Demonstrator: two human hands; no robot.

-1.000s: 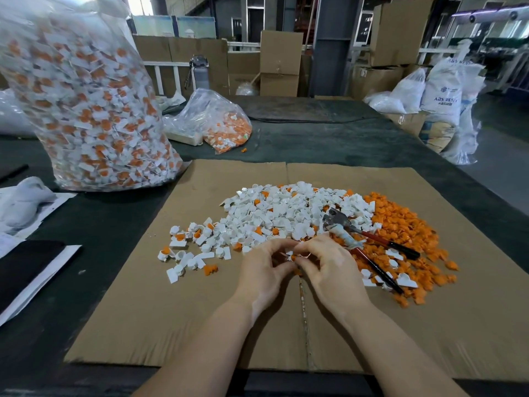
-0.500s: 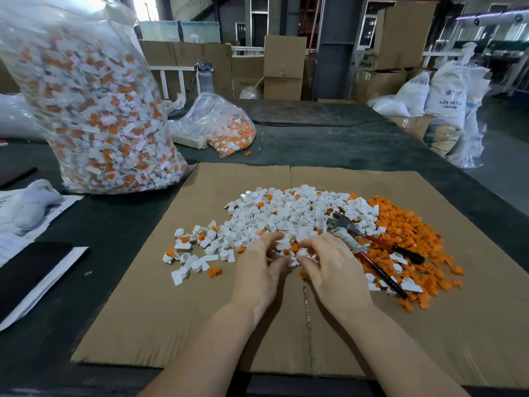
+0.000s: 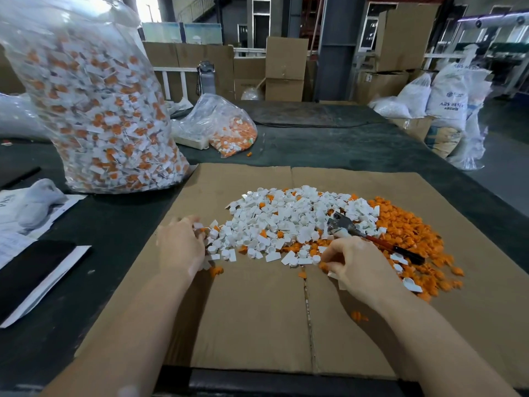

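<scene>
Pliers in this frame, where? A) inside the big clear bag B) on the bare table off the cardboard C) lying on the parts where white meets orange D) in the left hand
C: the pliers lie on the heap, head on the white pieces, red-and-black handle over the orange pieces.

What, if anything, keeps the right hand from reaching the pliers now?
Probably nothing, so yes. The pliers lie uncovered on the pile, just beyond the right hand, with nothing between them. Its fingers curl at the pile's edge, so it may need to let a piece go first.
</scene>
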